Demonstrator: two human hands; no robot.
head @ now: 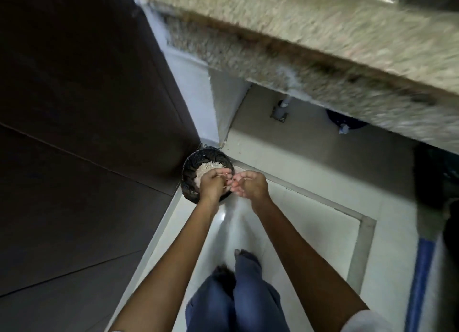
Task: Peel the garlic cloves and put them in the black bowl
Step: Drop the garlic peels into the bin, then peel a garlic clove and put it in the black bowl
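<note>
Left hand (pixel 213 183), right hand (pixel 250 186) curled over black bowl (pixel 189 164) (grip unreadable, blur); peel centred above it.

Dim, wide-angle view; motion blur smears the countertop (pixel 323 46), glare streaks the pale floor (pixel 223 217).

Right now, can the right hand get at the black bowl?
Probably yes. The right hand hovers just right of the black bowl, nothing between them. The left hand covers the bowl's near side, but its far side lies open.
</note>
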